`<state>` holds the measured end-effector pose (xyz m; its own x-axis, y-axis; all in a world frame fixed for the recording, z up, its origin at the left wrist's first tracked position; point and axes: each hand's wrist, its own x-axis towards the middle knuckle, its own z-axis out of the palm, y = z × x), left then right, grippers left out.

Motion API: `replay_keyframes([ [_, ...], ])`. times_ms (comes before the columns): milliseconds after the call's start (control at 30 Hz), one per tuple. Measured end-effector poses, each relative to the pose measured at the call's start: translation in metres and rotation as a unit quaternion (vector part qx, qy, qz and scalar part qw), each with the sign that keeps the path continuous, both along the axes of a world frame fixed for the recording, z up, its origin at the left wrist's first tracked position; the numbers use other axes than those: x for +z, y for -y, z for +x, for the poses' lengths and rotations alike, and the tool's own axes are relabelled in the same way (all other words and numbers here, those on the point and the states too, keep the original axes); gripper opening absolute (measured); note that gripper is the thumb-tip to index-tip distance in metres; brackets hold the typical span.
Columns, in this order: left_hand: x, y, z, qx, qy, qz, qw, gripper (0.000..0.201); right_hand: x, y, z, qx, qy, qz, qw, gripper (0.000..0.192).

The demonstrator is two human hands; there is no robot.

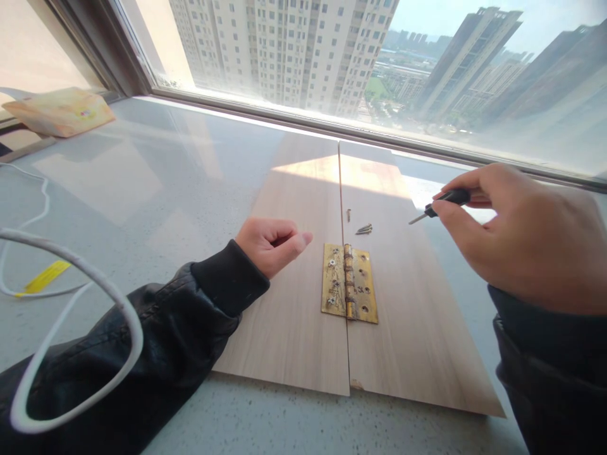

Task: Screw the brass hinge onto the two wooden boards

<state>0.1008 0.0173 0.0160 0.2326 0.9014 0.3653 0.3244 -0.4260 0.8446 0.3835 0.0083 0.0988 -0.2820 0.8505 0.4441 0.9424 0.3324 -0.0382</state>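
Two wood-grain boards lie side by side: a left board (289, 328) and a right board (417, 335). Across their seam rests a worn brass hinge (349, 284). Screw heads show in its left leaf; the holes of its right leaf look bare. Several loose screws (364, 230) lie on the right board just beyond the hinge, and a single screw (348, 215) is close to the seam. My left hand (275, 243) is curled into a fist over the left board, with nothing visible in it. At the right, my right hand (526, 227) grips a small black-handled screwdriver (450, 199), its tip pointing left above the right board.
A white cable (109, 284) loops in front of my left sleeve, and a yellow tag (45, 278) is beside it. A patterned box (61, 112) sits at the far left corner. The speckled countertop (156, 164) ends at a window frame (284, 120) along the back.
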Motion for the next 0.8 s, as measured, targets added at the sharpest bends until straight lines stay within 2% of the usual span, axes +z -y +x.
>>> replay_keyframes([
  [33, 0.0, 0.0, 0.0, 0.0, 0.0, 0.001, 1.0, 0.04, -0.006, -0.005, -0.006, -0.027, 0.025, -0.004, 0.999, 0.022],
  [67, 0.0, -0.001, 0.0, -0.001, 0.0, 0.003, 1.0, 0.04, -0.013, -0.01, -0.011, -0.017, 0.029, -0.045, 0.998, 0.026],
  [233, -0.003, -0.005, -0.003, -0.027, -0.016, 0.016, 0.999, 0.04, -0.048, -0.031, -0.009, 0.043, 0.027, -0.107, 0.993, 0.028],
  [400, -0.004, -0.009, -0.006, -0.038, -0.024, 0.027, 0.999, 0.041, -0.07, -0.04, -0.003, 0.046, 0.019, -0.12, 0.992, 0.027],
  [600, -0.003, -0.008, -0.005, -0.043, -0.028, 0.026, 0.998, 0.041, -0.075, -0.044, -0.005, 0.058, 0.005, -0.145, 0.988, 0.023],
  [800, 0.0, -0.002, -0.002, -0.009, -0.018, 0.001, 1.0, 0.04, -0.067, -0.042, -0.005, 0.084, 0.013, -0.195, 0.977, 0.019],
])
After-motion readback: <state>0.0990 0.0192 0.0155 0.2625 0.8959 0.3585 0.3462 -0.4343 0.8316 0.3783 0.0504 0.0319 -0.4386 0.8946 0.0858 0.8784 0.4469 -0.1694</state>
